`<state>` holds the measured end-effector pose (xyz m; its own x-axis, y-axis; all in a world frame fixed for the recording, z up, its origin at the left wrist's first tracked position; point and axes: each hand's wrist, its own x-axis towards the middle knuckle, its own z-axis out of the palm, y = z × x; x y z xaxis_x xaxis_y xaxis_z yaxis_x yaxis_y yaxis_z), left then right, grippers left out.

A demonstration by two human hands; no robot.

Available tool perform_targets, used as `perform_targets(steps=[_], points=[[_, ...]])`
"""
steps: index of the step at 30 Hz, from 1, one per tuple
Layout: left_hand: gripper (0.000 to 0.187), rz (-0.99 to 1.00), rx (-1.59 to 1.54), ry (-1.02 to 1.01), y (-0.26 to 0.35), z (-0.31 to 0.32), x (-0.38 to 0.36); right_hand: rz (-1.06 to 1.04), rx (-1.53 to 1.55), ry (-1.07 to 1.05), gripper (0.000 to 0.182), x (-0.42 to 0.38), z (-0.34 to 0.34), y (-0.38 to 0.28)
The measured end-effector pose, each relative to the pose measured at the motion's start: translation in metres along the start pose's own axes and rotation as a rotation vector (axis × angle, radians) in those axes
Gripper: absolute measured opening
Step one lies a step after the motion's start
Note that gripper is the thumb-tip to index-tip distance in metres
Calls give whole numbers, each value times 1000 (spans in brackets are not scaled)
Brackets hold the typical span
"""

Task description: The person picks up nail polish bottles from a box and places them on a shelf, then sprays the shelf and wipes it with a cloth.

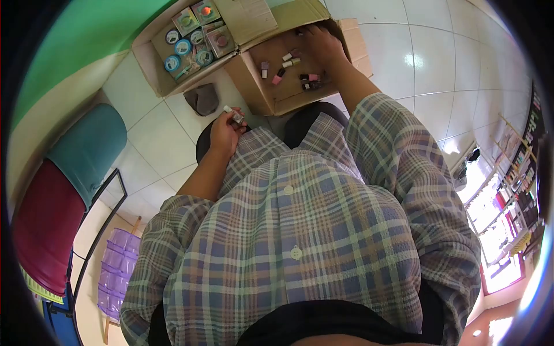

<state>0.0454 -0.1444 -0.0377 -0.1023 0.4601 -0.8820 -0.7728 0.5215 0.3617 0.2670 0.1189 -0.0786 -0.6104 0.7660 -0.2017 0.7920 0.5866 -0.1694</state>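
My left hand is closed around a small nail polish bottle with a white cap, held above my left thigh. My right hand reaches into the far right part of an open cardboard box. Its fingers are bunched in shadow at a small dark thing that I cannot make out. On the box floor lie several nail polish bottles: a pink one with a black cap, another pink one, a dark one and a purple one with a white cap.
Left of the box stands a second cardboard carton with round tubs and square cosmetic packs. A crumpled grey-brown item lies on the tiled floor. Teal and maroon plastic chairs stand at the left, near purple bins.
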Motion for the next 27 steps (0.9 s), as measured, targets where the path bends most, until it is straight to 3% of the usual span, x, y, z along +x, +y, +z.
perform_targets(steps=[6,8,11,15,18,20,24,26,27], points=[[25,10,46,13,2,-1,6,98,-11,-168,30,5,23,7],[25,16,54,2,2,-1,12,244,550,-36,36,9,30,19],[25,10,79,8,7,0,13,368,817,-104,32,11,73,41],[25,7,88,24,8,-1,14,380,769,-216,30,-3,48,36],[25,4,95,28,7,-2,12,278,637,-104,31,-7,61,32],[26,7,93,24,8,-3,11,452,690,-60,32,-7,65,31],[26,7,108,10,11,-5,16,534,800,-19,30,-14,61,22],[27,-6,127,13,10,-8,16,436,496,91,27,-23,62,12],[27,-2,131,11,9,-9,17,439,494,91,27,-30,50,4]])
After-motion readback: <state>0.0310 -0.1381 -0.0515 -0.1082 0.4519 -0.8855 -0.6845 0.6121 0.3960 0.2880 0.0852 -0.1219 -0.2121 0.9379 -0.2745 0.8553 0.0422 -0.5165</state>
